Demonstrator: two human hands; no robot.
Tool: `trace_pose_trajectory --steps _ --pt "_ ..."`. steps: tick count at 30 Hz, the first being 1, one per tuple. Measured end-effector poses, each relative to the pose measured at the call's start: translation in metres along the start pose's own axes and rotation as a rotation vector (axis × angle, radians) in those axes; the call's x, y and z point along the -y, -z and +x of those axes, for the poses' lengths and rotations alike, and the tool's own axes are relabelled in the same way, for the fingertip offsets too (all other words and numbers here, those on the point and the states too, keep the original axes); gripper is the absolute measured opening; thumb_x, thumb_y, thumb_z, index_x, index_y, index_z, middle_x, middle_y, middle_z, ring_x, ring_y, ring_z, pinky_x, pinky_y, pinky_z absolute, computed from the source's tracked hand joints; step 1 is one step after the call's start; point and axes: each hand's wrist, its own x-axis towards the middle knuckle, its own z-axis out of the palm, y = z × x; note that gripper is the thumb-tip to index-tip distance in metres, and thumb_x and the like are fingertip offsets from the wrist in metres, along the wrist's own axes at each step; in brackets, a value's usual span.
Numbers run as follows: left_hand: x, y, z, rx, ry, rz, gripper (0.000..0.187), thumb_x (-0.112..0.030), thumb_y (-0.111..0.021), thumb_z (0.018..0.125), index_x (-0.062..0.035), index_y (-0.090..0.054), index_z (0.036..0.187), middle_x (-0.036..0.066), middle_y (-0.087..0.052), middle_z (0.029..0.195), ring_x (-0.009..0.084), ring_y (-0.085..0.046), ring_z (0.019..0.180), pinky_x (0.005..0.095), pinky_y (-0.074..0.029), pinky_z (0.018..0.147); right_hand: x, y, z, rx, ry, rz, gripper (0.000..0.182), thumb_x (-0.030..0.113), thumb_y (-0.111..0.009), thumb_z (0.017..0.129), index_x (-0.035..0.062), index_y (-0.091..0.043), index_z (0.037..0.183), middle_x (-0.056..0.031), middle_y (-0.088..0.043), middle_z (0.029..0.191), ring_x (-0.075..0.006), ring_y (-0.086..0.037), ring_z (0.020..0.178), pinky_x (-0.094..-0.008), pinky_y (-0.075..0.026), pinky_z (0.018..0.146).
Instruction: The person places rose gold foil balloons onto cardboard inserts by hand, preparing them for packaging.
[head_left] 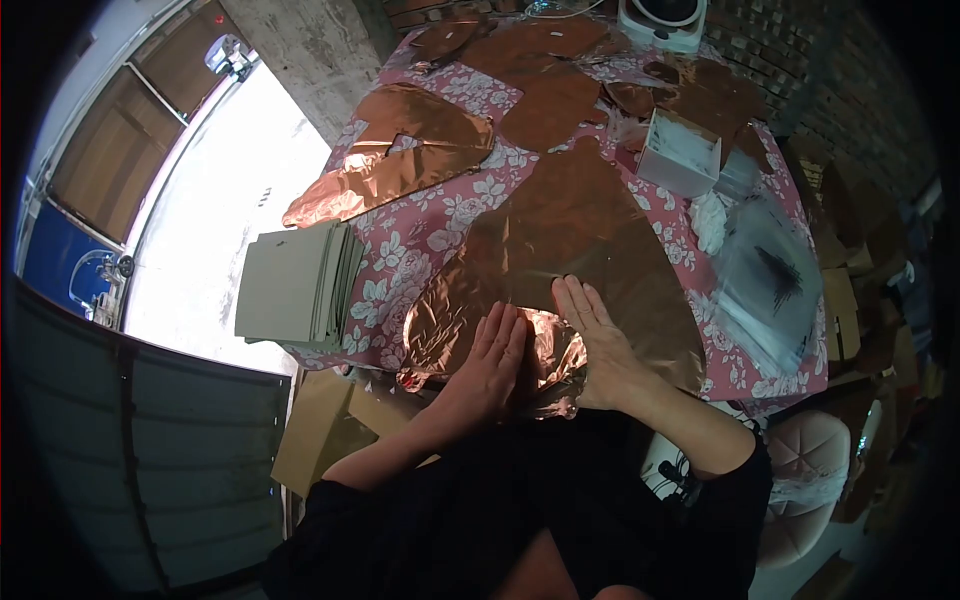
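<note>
A large copper-coloured foil balloon (pixel 580 240) lies flat on the table in front of me, its near edge crumpled and shiny. My left hand (pixel 490 355) rests on that near part, fingers stretched out and lying together. Just to the right, my right hand (pixel 603 345) also lies flat on the foil, fingers extended toward the middle. Between the two hands a bright, wrinkled section of foil shows. Neither hand grips anything visible. The foil under the palms is hidden.
A flowered pink cloth (pixel 400 265) covers the table. More copper foil shapes (pixel 420 135) lie farther back. A stack of grey-green cardboard (pixel 290 285) sits at the left edge. On the right are a white box (pixel 680 155) and clear plastic bags (pixel 765 280). A padded chair (pixel 808 470) stands nearby.
</note>
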Motion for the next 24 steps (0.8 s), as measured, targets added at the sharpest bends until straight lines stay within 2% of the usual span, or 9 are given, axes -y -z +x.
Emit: trace_pose_trajectory --steps 3,7,9,12,16,19,21,24 --pt "0.000 -0.011 0.002 -0.056 0.011 0.013 0.073 -0.005 -0.051 0.083 0.0129 -0.015 0.143 0.034 -0.018 0.149 0.0468 -0.012 0.142 0.0529 -0.012 0.116 -0.003 -0.011 0.002 0.042 -0.004 -0.166 0.110 0.058 -0.065 0.072 -0.0094 -0.018 0.144 -0.0274 -0.009 0.153 -0.0374 0.001 0.145 -0.0423 0.000 0.119" --pt "-0.005 -0.007 0.006 -0.043 0.057 -0.030 0.072 -0.007 -0.051 0.084 0.0132 -0.014 0.143 0.033 -0.019 0.149 0.0458 -0.013 0.142 0.0529 -0.012 0.116 -0.001 -0.006 0.001 -0.006 0.056 -0.116 0.103 0.061 -0.058 0.075 -0.0053 -0.023 0.145 -0.0294 -0.008 0.152 -0.0404 0.003 0.145 -0.0450 0.001 0.119" --pt "-0.004 -0.007 0.006 -0.043 0.051 -0.074 0.070 -0.006 -0.048 0.086 0.0134 -0.013 0.143 0.032 -0.020 0.149 0.0448 -0.015 0.142 0.0530 -0.012 0.116 -0.001 -0.006 0.001 0.021 0.063 -0.180 0.095 0.064 -0.050 0.078 -0.0004 -0.028 0.145 -0.0312 -0.008 0.152 -0.0439 0.002 0.143 -0.0479 0.001 0.118" --pt "-0.004 -0.007 0.008 -0.056 0.032 -0.072 0.069 -0.006 -0.046 0.087 0.0132 -0.012 0.144 0.031 -0.020 0.150 0.0439 -0.016 0.142 0.0531 -0.013 0.116 -0.002 -0.008 0.001 -0.011 0.091 -0.190 0.094 0.066 -0.046 0.079 0.0019 -0.029 0.146 -0.0320 -0.007 0.152 -0.0459 0.001 0.143 -0.0487 0.000 0.117" --pt "-0.006 -0.009 0.012 -0.067 0.035 -0.079 0.068 -0.004 -0.044 0.087 0.0131 -0.011 0.144 0.032 -0.020 0.149 0.0444 -0.017 0.142 0.0531 -0.013 0.116 -0.004 -0.012 0.001 -0.041 0.088 -0.188 0.093 0.065 -0.046 0.080 0.0018 -0.030 0.145 -0.0322 -0.008 0.152 -0.0464 -0.001 0.143 -0.0491 0.000 0.117" --pt "-0.010 -0.005 0.013 -0.080 0.056 -0.098 0.066 -0.004 -0.042 0.088 0.0126 -0.011 0.144 0.033 -0.020 0.149 0.0445 -0.018 0.141 0.0532 -0.013 0.116 -0.001 -0.009 0.001 0.012 0.076 -0.272 0.090 0.063 -0.044 0.082 0.0018 -0.030 0.145 -0.0319 -0.010 0.152 -0.0470 -0.002 0.143 -0.0500 0.000 0.117" --pt "-0.005 -0.010 0.013 -0.064 0.028 -0.068 0.066 -0.004 -0.041 0.088 0.0120 -0.011 0.145 0.034 -0.020 0.148 0.0451 -0.020 0.141 0.0535 -0.013 0.115 0.002 -0.008 0.003 0.125 0.024 -0.449 0.087 0.061 -0.042 0.083 0.0018 -0.030 0.145 -0.0314 -0.010 0.153 -0.0469 -0.002 0.143 -0.0506 0.000 0.117" --pt "-0.011 -0.006 0.015 -0.078 0.038 -0.073 0.066 -0.003 -0.043 0.088 0.0119 -0.012 0.144 0.036 -0.021 0.147 0.0453 -0.021 0.140 0.0541 -0.016 0.115 0.002 -0.006 0.004 0.163 0.033 -0.494 0.085 0.059 -0.041 0.084 0.0018 -0.029 0.146 -0.0309 -0.010 0.153 -0.0472 -0.001 0.143 -0.0511 0.001 0.117"
